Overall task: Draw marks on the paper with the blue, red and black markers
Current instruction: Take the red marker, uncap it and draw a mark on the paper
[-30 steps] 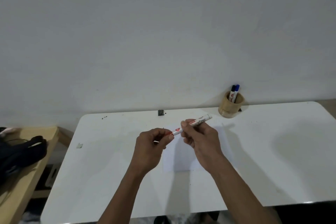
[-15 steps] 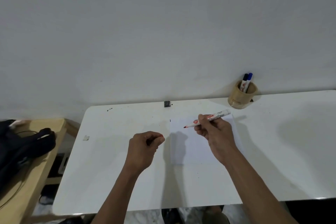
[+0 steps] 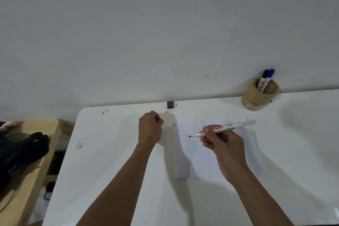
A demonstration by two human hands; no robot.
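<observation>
A white sheet of paper [image 3: 200, 154] lies on the white table [image 3: 110, 161]. My right hand [image 3: 222, 145] grips the uncapped red marker [image 3: 225, 129], its red tip pointing left just above the paper's upper left part. My left hand [image 3: 150, 128] is closed to the left of the paper, and a bit of the red cap [image 3: 160, 119] shows between its fingers. The black marker [image 3: 262, 80] and the blue marker [image 3: 269, 78] stand capped in a tan holder [image 3: 256, 99] at the back right.
A small black object [image 3: 170, 104] sits at the table's back edge against the wall. A scrap of tape [image 3: 79, 145] lies near the left edge. A wooden bench [image 3: 27, 176] with a black bag [image 3: 20, 152] stands left of the table.
The cap came off the red marker. My left hand moved left with the cap; my right hand carried the marker right, over the paper. The camera tilted downward.
</observation>
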